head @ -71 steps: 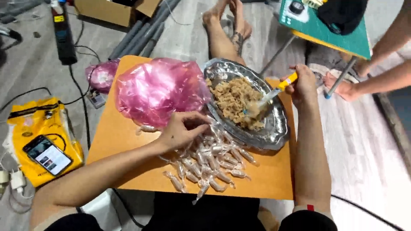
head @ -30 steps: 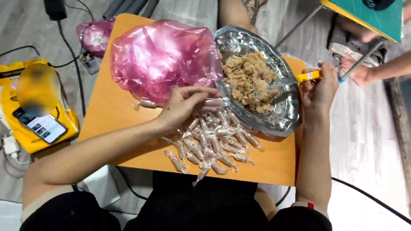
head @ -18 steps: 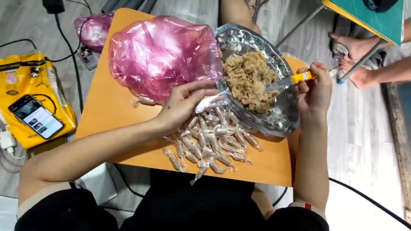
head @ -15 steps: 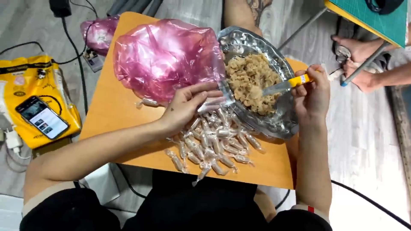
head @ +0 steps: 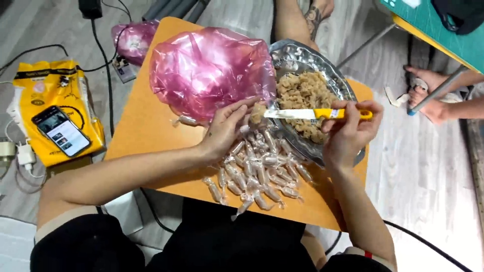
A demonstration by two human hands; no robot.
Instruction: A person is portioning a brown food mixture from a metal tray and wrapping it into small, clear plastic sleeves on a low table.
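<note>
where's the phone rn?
Head view, far left: the phone lies face up on the yellow bag on the floor, left of the orange table, beside a white charger.

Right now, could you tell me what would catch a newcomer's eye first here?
The puffy pink plastic bag at the table's far side, beside a metal tray of brown filling. The right hand holds a yellow-handled knife towards the left hand, above a heap of wrapped sweets.

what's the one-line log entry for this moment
right hand: holds knife | left hand: at knife tip, taking filling | tray: filling | board: wrapped sweets
</note>
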